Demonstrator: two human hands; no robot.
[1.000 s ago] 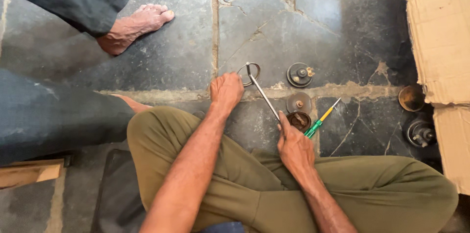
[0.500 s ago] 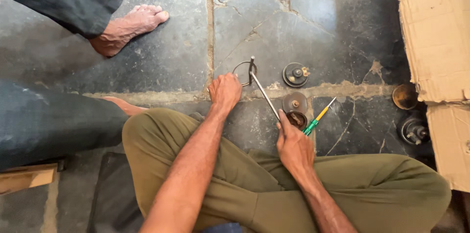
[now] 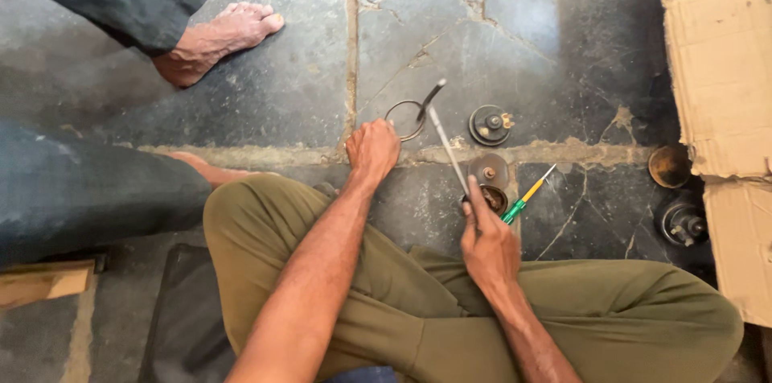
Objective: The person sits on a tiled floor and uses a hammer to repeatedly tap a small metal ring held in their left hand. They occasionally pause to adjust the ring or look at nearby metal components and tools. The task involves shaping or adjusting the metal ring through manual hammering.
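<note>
Metal rod (image 3: 445, 142) lies at the centre of the work: the right hand (image 3: 487, 248) is closed around its lower end, and the rod rises from that fist up and to the left, ending in a short dark crosspiece beside a thin wire ring (image 3: 404, 120) on the stone floor (image 3: 273, 101). The left hand (image 3: 372, 149) rests knuckles-up with its fingers curled at the ring's lower edge; whether it actually pinches the ring cannot be told.

Around the rod sit several round parts: a dark disc with a brass stud (image 3: 490, 125) just to its right, a rusty round plate (image 3: 490, 170) below that, a small cup-shaped piece (image 3: 492, 199) touching the right hand's fingers, and a screwdriver with a green and yellow handle (image 3: 527, 195) lying aslant beside it. Farther right are a brown bowl-like shell (image 3: 669, 166) and a black round part (image 3: 683, 222), both next to flattened cardboard (image 3: 720, 69). Another person's bare foot (image 3: 215, 39) stands at the upper left, well apart. The seated person's olive-trousered legs (image 3: 418, 302) cross below both hands (nothing lies over the rod itself).

Compared with half a second ago, the rod's top has swung away from the left hand, and the ring now lies plainly open on the floor.
</note>
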